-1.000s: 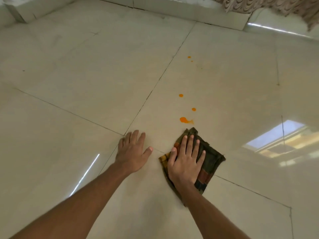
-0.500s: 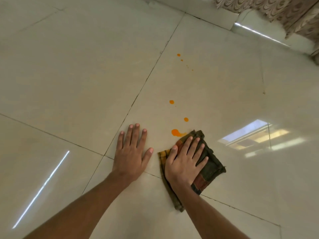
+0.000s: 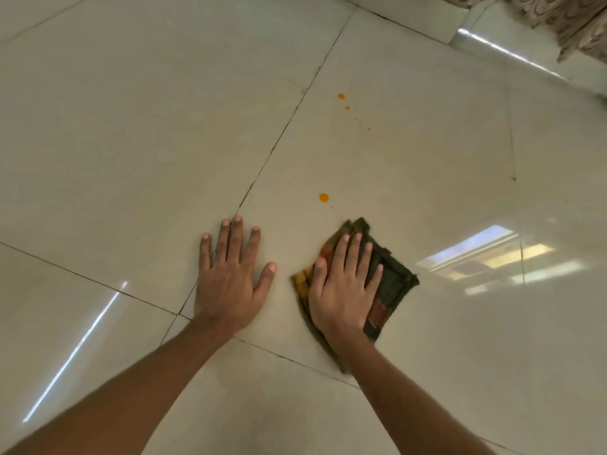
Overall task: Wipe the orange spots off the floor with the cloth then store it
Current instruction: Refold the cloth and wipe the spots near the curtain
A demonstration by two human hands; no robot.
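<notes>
Hands of a person on a pale tiled floor [image 3: 131, 133], seen from the head camera. The right hand [image 3: 341, 290] lies palm down, fingers spread and flat, pressing on a folded cloth [image 3: 392, 277]; nothing is gripped, the hand merely bears on the fabric. The left hand [image 3: 230, 280] rests just beside the cloth on its left, palm flat on bare tile, fingers splayed, thumb pointing toward the cloth without touching it. Both forearms extend straight from the lower edge of the view. The cloth is dark green with orange, yellow and red checks at its near-left and near edges; its outline is slightly blurred. A round orange spot [image 3: 324, 197] lies just beyond the cloth's far corner, apart from it. Smaller orange spots [image 3: 341, 96] trail well beyond the cloth. A patterned curtain [image 3: 571, 24] hangs far beyond the cloth to the right.
</notes>
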